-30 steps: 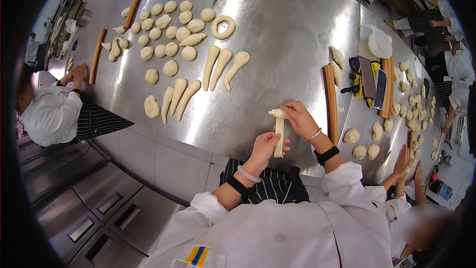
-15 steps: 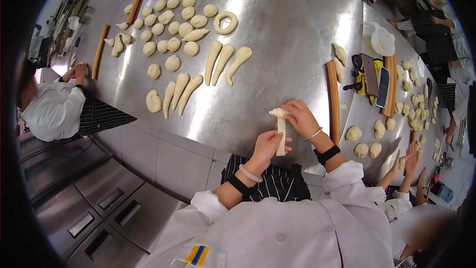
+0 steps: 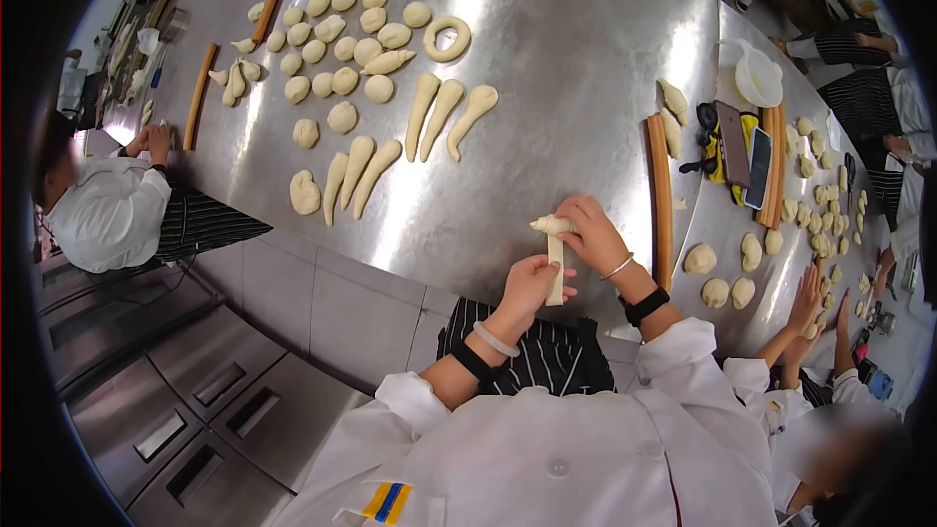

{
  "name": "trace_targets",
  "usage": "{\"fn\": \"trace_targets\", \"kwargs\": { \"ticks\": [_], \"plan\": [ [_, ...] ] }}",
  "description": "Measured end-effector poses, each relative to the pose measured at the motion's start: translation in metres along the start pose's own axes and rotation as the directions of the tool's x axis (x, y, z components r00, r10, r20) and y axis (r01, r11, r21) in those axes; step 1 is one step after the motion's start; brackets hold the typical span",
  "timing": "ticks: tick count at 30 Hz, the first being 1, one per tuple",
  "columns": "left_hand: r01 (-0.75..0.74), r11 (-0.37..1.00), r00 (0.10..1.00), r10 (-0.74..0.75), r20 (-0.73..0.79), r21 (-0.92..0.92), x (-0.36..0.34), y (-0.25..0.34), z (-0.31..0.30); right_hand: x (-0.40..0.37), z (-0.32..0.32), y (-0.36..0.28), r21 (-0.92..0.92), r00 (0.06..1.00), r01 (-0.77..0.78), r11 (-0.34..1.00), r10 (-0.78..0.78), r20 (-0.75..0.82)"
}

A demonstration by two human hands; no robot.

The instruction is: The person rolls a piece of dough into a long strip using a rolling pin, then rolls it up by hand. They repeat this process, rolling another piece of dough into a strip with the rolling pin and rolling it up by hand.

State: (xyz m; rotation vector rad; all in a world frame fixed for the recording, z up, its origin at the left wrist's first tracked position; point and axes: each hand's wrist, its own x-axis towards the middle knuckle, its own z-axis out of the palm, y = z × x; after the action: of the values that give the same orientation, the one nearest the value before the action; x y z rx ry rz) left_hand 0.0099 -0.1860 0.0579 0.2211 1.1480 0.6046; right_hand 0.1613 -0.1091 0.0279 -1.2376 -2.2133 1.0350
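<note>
A flat strip of dough [image 3: 555,256] hangs between my hands at the front edge of the steel table, its upper end coiled into a small pointed roll [image 3: 549,224]. My right hand [image 3: 590,234] grips this rolled end between thumb and fingers. Lower down, my left hand [image 3: 533,283] pinches the strip, and its loose tail hangs below the fingers. Tapered dough pieces [image 3: 376,179] lie on the table to the left, with more club-shaped ones [image 3: 444,117] farther back.
Several dough balls [image 3: 342,117] and a dough ring [image 3: 447,40] lie at the back left. A wooden rolling pin [image 3: 660,205] lies close on the right, with phones [image 3: 756,166] and a white plastic container [image 3: 758,76] beyond. Co-workers stand at both sides.
The dough at the strip's upper end looks a little more rolled, my right hand turning slightly around it. At the right, a co-worker's hands have moved down toward the table.
</note>
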Motion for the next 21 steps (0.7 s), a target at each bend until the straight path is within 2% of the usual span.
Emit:
{"fn": "trace_targets", "kwargs": {
  "ticks": [5, 14, 17, 21],
  "plan": [
    [0.047, 0.999, 0.999, -0.047, 0.003, -0.01, -0.002, -0.007, -0.002, -0.003, -0.002, -0.006, 0.027, 0.999, 0.017, 0.999, -0.018, 0.032],
    [0.019, 1.0, 1.0, -0.019, 0.01, -0.021, -0.001, -0.017, -0.008, -0.006, 0.006, 0.006, -0.034, 0.995, 0.103, 0.994, -0.104, -0.011],
    [0.003, 0.999, 1.0, -0.002, 0.016, -0.042, -0.001, -0.02, -0.011, -0.007, 0.005, -0.001, 0.013, 0.999, 0.032, 0.999, -0.031, -0.026],
    [0.037, 0.998, 0.999, -0.038, -0.004, -0.042, -0.006, -0.019, -0.007, -0.009, 0.005, 0.0, -0.019, 0.997, 0.069, 0.997, -0.069, -0.032]
  ]
}}
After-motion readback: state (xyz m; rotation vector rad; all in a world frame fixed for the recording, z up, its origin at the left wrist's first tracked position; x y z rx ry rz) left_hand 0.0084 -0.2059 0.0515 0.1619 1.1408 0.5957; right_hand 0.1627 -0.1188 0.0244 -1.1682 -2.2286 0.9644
